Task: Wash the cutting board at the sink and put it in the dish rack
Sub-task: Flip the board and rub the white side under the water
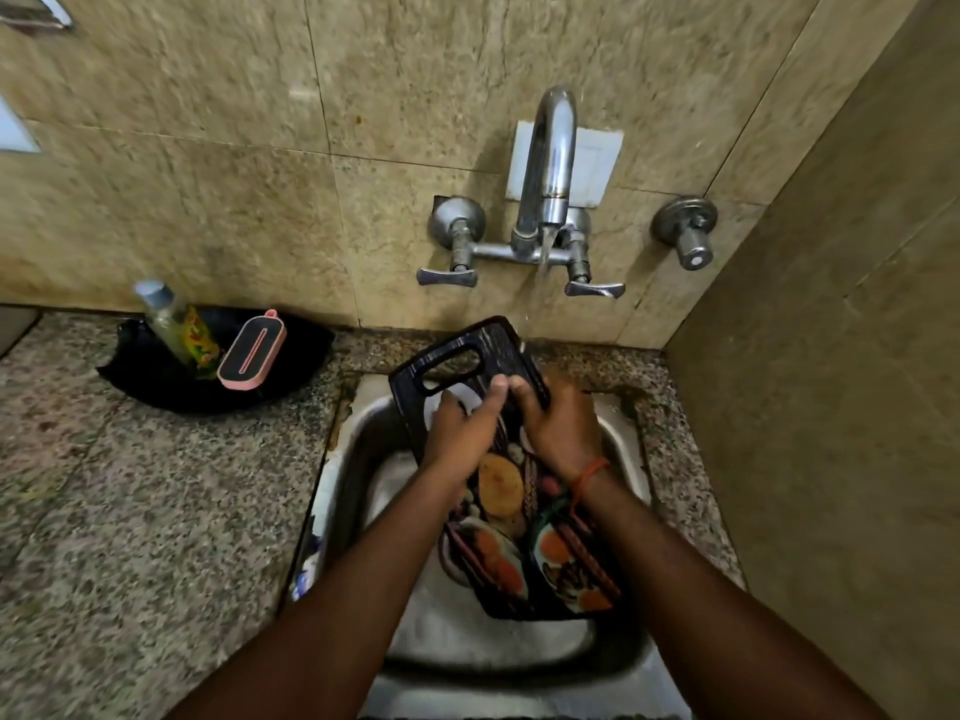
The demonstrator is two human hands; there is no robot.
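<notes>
Cutting board [501, 491], dark plastic rect. w/ printed food pics & slot handle, is held tilted in steel sink [358, 454] under tap stream. Right hand [563, 426] fingers are wrapped on its edge; left hand [460, 431] is pressed flat on its face.

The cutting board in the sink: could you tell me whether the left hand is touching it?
Touching. The head view shows the left hand lying flat on the printed face of the cutting board, its fingers spread over the surface with no gap.
</notes>
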